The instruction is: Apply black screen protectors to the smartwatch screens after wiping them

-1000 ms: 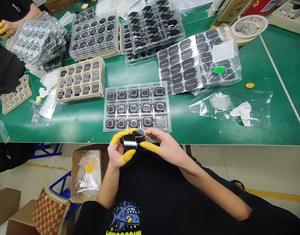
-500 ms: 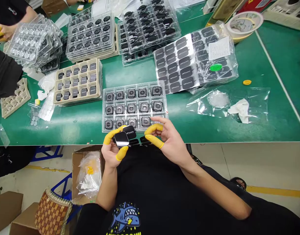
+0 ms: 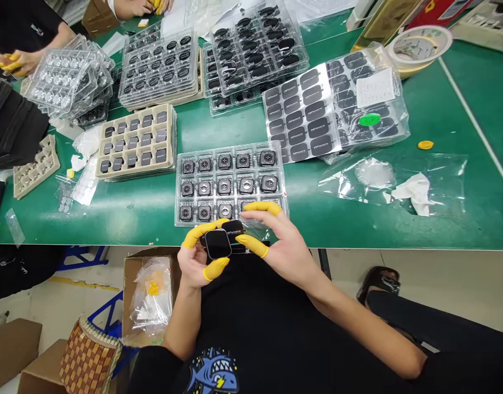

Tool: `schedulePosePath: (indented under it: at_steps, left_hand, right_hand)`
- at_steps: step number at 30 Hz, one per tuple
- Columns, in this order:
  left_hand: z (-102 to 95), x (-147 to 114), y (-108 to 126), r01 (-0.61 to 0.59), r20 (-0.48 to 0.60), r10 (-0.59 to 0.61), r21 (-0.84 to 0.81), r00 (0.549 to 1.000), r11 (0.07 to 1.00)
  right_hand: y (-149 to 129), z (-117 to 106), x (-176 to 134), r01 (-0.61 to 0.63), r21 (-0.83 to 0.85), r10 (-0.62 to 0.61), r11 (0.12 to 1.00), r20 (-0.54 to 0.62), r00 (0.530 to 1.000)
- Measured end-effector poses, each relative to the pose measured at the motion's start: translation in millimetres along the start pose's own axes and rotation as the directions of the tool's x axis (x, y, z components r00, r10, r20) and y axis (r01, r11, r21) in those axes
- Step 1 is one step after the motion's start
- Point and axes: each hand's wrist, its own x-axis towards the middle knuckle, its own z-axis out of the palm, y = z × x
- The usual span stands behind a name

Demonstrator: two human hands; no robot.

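Observation:
My left hand [image 3: 194, 265], with yellow finger cots, grips a square watch case [image 3: 218, 244] by its edges, its dark glossy screen facing up. Behind the case are black printed film labels [image 3: 233, 230]; how they are held is partly hidden. My right hand [image 3: 290, 249], also in yellow cots, holds its thumb and index finger apart beside the labels, and I see nothing gripped between them. Just beyond both hands lies a clear plastic tray [image 3: 178, 186] of similar watch cases, sensor backs up. The right hand's fingers cover part of its near row.
Label sheets [image 3: 300, 115] lie beyond the tray, partly under a clear bag. To the left stands a beige tray [image 3: 175, 137] with small dark pieces. Stacked clear trays [image 3: 156, 71] fill the back. A tape roll [image 3: 419, 44] sits at right. Co-workers' hands [image 3: 23, 63] show far left.
The watch case has tilted, its white glare giving way to a dark screen. Both hands appear slightly lower and further right as the whole view shifts. A sandalled foot below has moved left.

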Motion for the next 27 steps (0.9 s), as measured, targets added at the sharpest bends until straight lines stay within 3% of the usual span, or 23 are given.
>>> schedulePosePath:
  at_steps: [11,14,20,27]
  left_hand:
    - [-7.1,-6.9,-8.0,0.048,-0.028,-0.047,0.031,0.999,0.998]
    - [-5.4,-6.1,-4.9,0.060,-0.053,-0.058,0.028,0.997,0.998]
    - [-5.6,-5.2,-1.3,0.010,-0.046,-0.009,0.027,0.999,1.000]
    - [-5.8,-8.7,-2.8,-0.016,-0.025,0.017,0.067,1.000,0.998]
  right_hand:
    - [-8.1,-6.8,-0.4,-0.207,0.128,0.168,0.970,0.266,0.949]
    - [-11.6,-7.7,1.6,-0.238,0.162,0.195,0.958,0.246,0.950]
    - [-14.2,-9.5,4.6,-0.184,0.208,0.133,0.961,0.239,0.962]
    - [-6.3,-4.2,-3.1,-0.126,0.184,0.103,0.975,0.134,0.986]
